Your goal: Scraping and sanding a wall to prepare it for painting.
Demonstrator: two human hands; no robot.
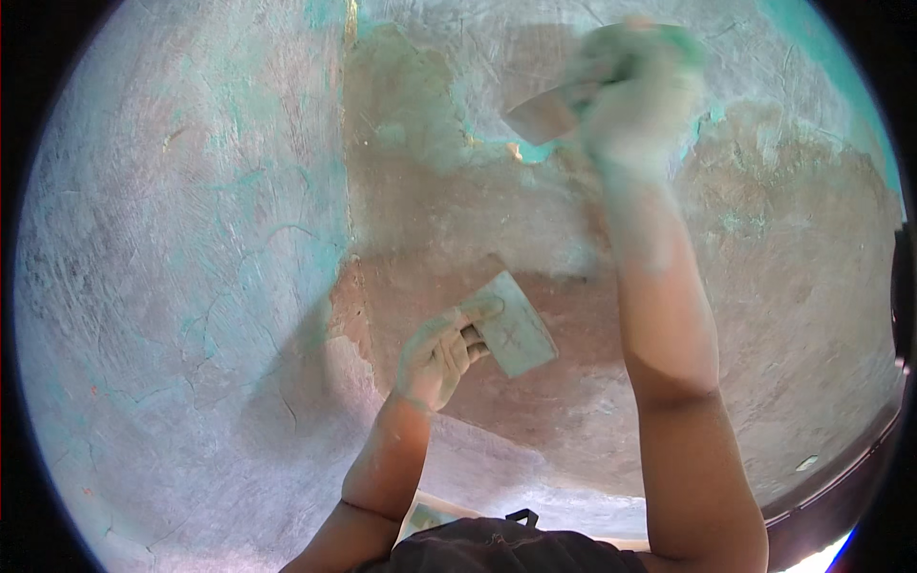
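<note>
My left hand (444,358), coated with pale dust, grips a flat rectangular plate (514,326) between thumb and fingers, low in front of the wall. Further up, my right hand (645,100) is blurred and raised against the wall, closed around a tool whose flat blade (546,114) sticks out to the left. The blade lies over the edge between grey plaster and a brownish patch (458,193); whether it touches the wall cannot be told. Something green, also blurred, shows at the right hand's top.
A cracked, bluish-grey wall face (179,251) stands on the left, meeting the brownish one at a vertical corner. A dark curved edge (838,473) runs along the lower right. A pale framed item (430,514) shows partly at the bottom, behind my dark clothing.
</note>
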